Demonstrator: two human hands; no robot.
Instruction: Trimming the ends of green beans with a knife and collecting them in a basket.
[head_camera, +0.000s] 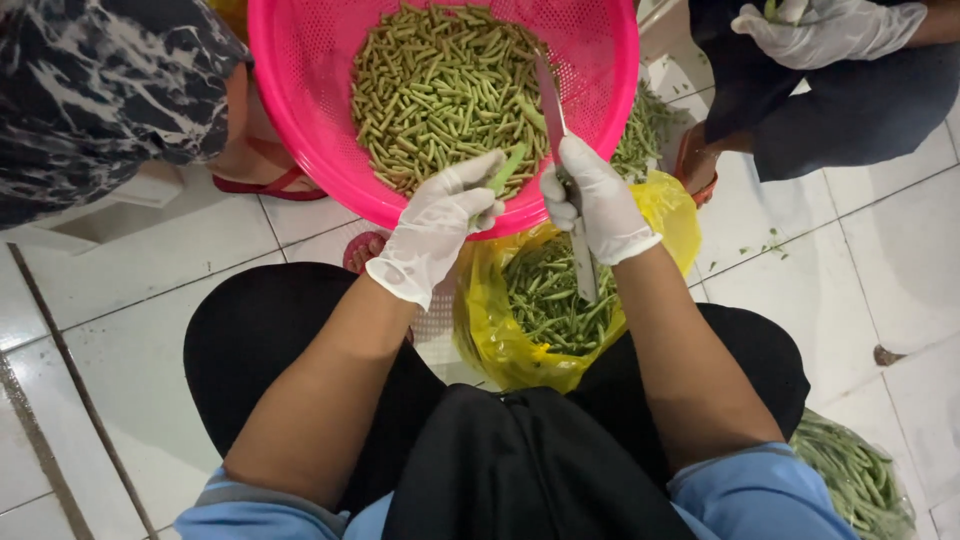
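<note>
The pink colander (300, 120) holds cut beans (440, 90); below its rim, a yellow bag (490, 340) holds whole ones. My left hand (440, 225) pinches a bean (507, 168) at that rim, my right hand (597, 200) grips the knife (549, 105).

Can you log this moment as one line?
left hand: holds green bean | right hand: holds knife | over pink colander

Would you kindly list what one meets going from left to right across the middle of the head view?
Patterned dark cloth of a neighbour → red sandal → left hand holding a green bean → right hand gripping a knife → orange sandal → another person's gloved hand.
</note>
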